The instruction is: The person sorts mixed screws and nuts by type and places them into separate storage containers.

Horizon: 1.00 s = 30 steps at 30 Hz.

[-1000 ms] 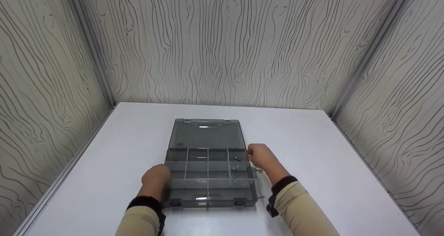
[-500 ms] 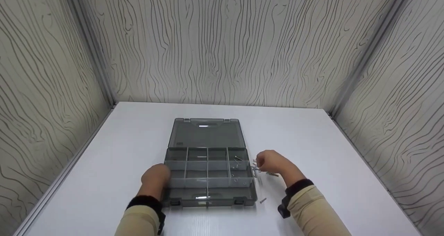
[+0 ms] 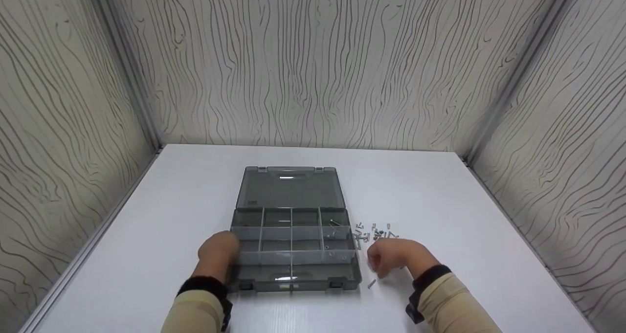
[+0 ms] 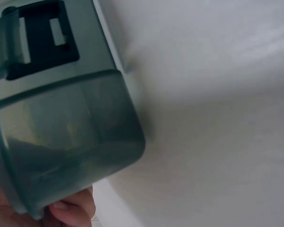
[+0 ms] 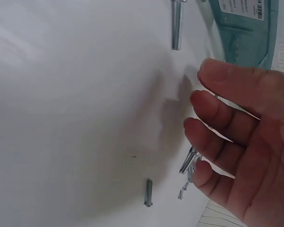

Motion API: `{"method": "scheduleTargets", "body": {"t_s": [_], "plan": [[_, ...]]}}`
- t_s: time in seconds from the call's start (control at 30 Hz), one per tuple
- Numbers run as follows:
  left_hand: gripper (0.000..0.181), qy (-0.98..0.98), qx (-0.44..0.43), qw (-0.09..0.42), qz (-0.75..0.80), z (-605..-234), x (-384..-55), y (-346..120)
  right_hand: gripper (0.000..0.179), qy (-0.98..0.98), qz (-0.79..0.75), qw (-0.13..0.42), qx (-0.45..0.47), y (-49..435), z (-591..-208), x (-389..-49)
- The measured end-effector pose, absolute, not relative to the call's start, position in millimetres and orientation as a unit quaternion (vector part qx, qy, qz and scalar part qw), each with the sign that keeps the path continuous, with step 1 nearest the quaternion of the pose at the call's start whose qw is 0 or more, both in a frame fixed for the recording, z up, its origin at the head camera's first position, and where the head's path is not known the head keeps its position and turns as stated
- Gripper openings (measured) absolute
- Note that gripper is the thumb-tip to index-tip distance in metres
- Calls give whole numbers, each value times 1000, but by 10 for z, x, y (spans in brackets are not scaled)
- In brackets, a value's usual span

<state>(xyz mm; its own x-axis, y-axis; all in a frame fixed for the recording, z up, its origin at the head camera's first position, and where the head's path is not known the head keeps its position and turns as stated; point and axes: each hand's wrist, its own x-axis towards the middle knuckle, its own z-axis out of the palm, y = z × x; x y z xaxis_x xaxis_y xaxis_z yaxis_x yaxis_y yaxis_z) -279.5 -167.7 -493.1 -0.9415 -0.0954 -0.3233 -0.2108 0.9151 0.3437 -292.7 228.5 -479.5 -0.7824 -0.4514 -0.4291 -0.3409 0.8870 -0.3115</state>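
Note:
A grey translucent compartment box (image 3: 292, 191) lies on the white table with its lid folded back. My left hand (image 3: 218, 251) grips its left side; in the left wrist view, fingers (image 4: 73, 210) curl against the underside of the box wall (image 4: 80, 123). To the right of the box, my right hand (image 3: 396, 255) hovers over the table with relaxed, slightly bent fingers and nothing between them. Just in front of its fingertips is a single metal screw (image 3: 371, 283), seen larger in the right wrist view as a threaded screw (image 5: 177, 28).
Loose screws and small metal pieces (image 3: 377, 233) lie in a scatter beside the box's right wall. Several small parts (image 3: 333, 223) sit in the box's right-hand compartments. Another screw (image 5: 149, 193) lies apart on the table. Wood-patterned panels (image 3: 313, 64) enclose the table.
My right hand has moved from the box's right edge toward me and to the right, uncovering the scattered screws. The left hand has stayed at the box's left side.

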Motion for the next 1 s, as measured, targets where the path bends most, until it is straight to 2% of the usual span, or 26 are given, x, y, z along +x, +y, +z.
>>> {"method": "scheduleTargets", "body": {"t_s": [0.2, 1.0], "plan": [[22, 966, -90, 158, 186, -4930, -2808, -1673, 24, 931, -109, 270, -222, 2239, -4842, -2874], [25, 969, -74, 143, 187, -4904, -2777, -1663, 16, 931, -121, 251, -236, 2166, -4957, -2891]]}}
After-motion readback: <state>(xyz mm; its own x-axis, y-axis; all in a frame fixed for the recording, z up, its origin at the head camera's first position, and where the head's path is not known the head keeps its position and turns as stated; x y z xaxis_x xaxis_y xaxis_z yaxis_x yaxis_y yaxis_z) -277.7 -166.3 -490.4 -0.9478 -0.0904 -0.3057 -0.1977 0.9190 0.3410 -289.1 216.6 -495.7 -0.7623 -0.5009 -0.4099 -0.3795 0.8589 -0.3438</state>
